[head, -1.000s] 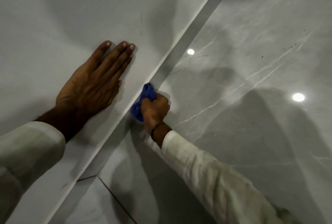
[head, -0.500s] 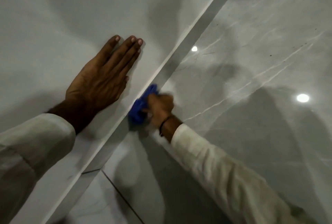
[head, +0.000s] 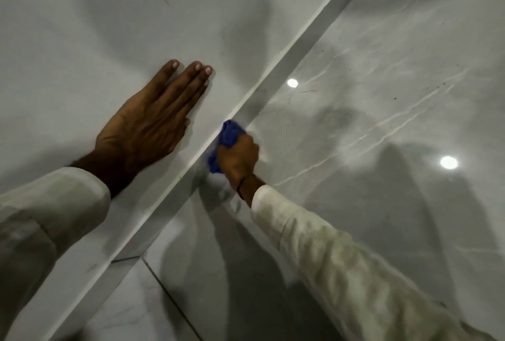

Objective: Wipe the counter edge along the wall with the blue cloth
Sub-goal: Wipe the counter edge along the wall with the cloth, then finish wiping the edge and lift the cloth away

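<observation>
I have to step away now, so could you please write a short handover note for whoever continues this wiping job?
Left hand: open, flat on the grey counter top, bracing, holding nothing.
Right hand: fingers closed around the bunched blue cloth, pressing it against the counter edge below the rim.
Done: cannot be judged; no clear difference shows between wiped and unwiped stretches.
Left: probably carry on along the edge in both directions; a few dark specks show on the glossy surface beyond.
</observation>
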A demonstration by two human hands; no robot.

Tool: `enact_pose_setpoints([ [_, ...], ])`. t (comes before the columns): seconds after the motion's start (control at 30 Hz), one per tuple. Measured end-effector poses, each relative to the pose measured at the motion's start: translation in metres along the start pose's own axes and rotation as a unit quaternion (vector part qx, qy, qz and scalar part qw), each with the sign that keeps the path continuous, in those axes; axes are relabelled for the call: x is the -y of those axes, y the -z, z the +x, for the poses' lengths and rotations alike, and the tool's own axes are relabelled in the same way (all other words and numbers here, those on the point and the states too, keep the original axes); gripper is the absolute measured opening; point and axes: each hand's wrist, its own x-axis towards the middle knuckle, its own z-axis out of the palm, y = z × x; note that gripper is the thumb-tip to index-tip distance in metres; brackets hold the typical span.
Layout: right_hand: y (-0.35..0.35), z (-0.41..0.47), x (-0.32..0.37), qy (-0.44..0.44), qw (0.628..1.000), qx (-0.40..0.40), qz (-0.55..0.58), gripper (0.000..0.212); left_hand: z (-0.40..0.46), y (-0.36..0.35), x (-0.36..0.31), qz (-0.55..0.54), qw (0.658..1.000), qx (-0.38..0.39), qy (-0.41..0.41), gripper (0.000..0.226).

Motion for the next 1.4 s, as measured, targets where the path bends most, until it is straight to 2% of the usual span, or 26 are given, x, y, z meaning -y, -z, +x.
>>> enact_pose_setpoints([
  [0.07, 0.004, -0.004, -0.008, -0.049, 0.996, 0.074, 0.027, 0.025, -0.002, -0.001, 0.001, 0.021, 1.0, -0.01, -0.004, 0.07],
  [0.13, 0.021, -0.005, -0.013, -0.097, 0.978, 0.156, 0.1, 0.035, -0.001, 0.0, 0.002, 0.004, 1.0, -0.004, -0.006, 0.071],
  [0.2, 0.043, -0.012, -0.01, -0.116, 0.964, 0.186, 0.149, 0.038, -0.002, 0.004, 0.005, -0.034, 0.999, 0.013, -0.005, 0.071],
  [0.27, 0.066, -0.027, 0.003, -0.107, 0.963, 0.185, 0.164, 0.04, -0.006, 0.016, 0.009, -0.111, 0.992, 0.052, 0.0, 0.071],
  [0.3, 0.076, -0.036, 0.011, -0.098, 0.963, 0.184, 0.17, 0.042, -0.007, 0.026, 0.01, -0.183, 0.98, 0.076, 0.007, 0.071],
  [0.33, 0.089, -0.049, 0.023, -0.093, 0.963, 0.183, 0.174, 0.043, -0.01, 0.041, 0.012, -0.285, 0.954, 0.088, 0.031, 0.068],
  [0.37, 0.102, -0.063, 0.037, -0.09, 0.963, 0.183, 0.174, 0.045, -0.015, 0.06, 0.015, -0.405, 0.905, 0.103, 0.077, 0.064],
  [0.4, 0.116, -0.08, 0.055, -0.089, 0.964, 0.183, 0.171, 0.047, -0.02, 0.083, 0.021, -0.527, 0.828, 0.126, 0.143, 0.057],
  [0.43, 0.129, -0.101, 0.075, -0.087, 0.966, 0.182, 0.164, 0.05, -0.026, 0.108, 0.03, -0.635, 0.726, 0.157, 0.21, 0.049],
  [0.5, 0.153, -0.145, 0.118, -0.079, 0.968, 0.19, 0.141, 0.051, -0.038, 0.158, 0.053, -0.775, 0.521, 0.206, 0.292, 0.04],
  [0.53, 0.165, -0.172, 0.145, -0.075, 0.969, 0.202, 0.125, 0.05, -0.048, 0.183, 0.071, -0.813, 0.44, 0.216, 0.315, 0.04],
  [0.57, 0.175, -0.199, 0.173, -0.071, 0.967, 0.218, 0.112, 0.049, -0.06, 0.209, 0.093, -0.835, 0.376, 0.217, 0.338, 0.044],
  [0.67, 0.2, -0.28, 0.256, -0.056, 0.956, 0.282, 0.055, 0.05, -0.097, 0.28, 0.162, -0.856, 0.244, 0.191, 0.413, 0.052],
  [0.73, 0.21, -0.334, 0.316, -0.051, 0.939, 0.339, 0.005, 0.05, -0.128, 0.323, 0.213, -0.852, 0.176, 0.181, 0.459, 0.05],
  [0.83, 0.213, -0.408, 0.391, -0.05, 0.908, 0.412, -0.067, 0.042, -0.177, 0.375, 0.278, -0.829, 0.097, 0.158, 0.528, 0.036],
  [0.9, 0.205, -0.453, 0.435, -0.067, 0.9, 0.42, -0.094, 0.041, -0.216, 0.403, 0.315, -0.805, 0.042, 0.144, 0.574, 0.021],
  [0.97, 0.194, -0.491, 0.463, -0.086, 0.901, 0.41, -0.115, 0.042, -0.252, 0.426, 0.343, -0.786, -0.019, 0.132, 0.604, 0.02],
  [1.0, 0.185, -0.508, 0.473, -0.089, 0.893, 0.421, -0.131, 0.041, -0.273, 0.434, 0.352, -0.772, -0.041, 0.123, 0.622, 0.021],
  [1.07, 0.164, -0.541, 0.482, -0.084, 0.865, 0.463, -0.173, 0.039, -0.317, 0.447, 0.364, -0.742, -0.059, 0.107, 0.66, 0.024],
  [1.13, 0.141, -0.566, 0.481, -0.085, 0.838, 0.5, -0.2, 0.034, -0.359, 0.457, 0.364, -0.712, -0.045, 0.094, 0.695, 0.027],
  [1.2, 0.112, -0.593, 0.472, -0.099, 0.83, 0.505, -0.216, 0.026, -0.407, 0.467, 0.358, -0.664, -0.044, 0.073, 0.742, 0.03],
  [1.3, 0.064, -0.629, 0.447, -0.158, 0.843, 0.472, -0.206, 0.025, -0.478, 0.472, 0.336, -0.568, -0.084, 0.075, 0.815, 0.036],
  [1.4, 0.016, -0.66, 0.409, -0.199, 0.823, 0.488, -0.213, 0.028, -0.544, 0.467, 0.297, -0.509, -0.14, 0.073, 0.846, 0.043],
])
